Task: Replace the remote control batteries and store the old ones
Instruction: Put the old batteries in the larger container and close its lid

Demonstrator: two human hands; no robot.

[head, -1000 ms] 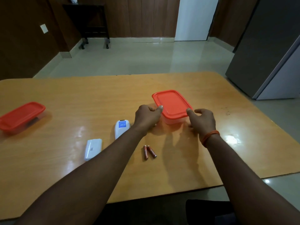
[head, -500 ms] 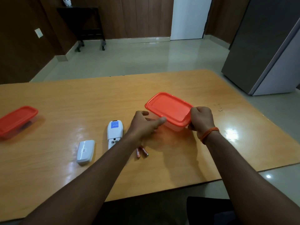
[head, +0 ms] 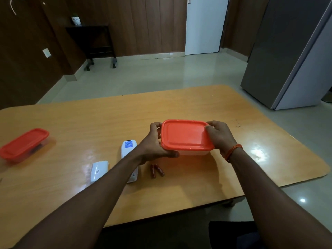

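The small clear plastic container [head: 193, 152] with its orange lid [head: 186, 134] was held just above the wooden surface [head: 89, 123], gripped at both short ends. The left hand [head: 156, 144] was wrapped around the left end, thumb under the near corner and fingers curled over the far edge; the right hand [head: 218, 136] clasped the right end, its thumb pressed on the lid's corner. Both hands were closed on the container, not free.

Judging by its thin translucent walls and snap-on lid, the container was probably light and somewhat flexible, its glossy lid a little slippery. The lid's raised rim, especially at a corner, looked like the best place to peel it up, while the other hand steadied the base rather than squeezing the walls.

Two reddish-brown AA-type batteries [head: 156, 170] lay side by side on the surface, just nearer the person than the container and touching each other at the far ends. They would be small, hard and prone to rolling, best pinched across the middle. The white remote control [head: 129, 153] lay partly hidden beneath the left forearm, and its detached white battery cover [head: 99, 170] rested just to the left. A second orange-lidded container [head: 23, 144] sat well apart at the surface's left edge; its contents could not be made out.
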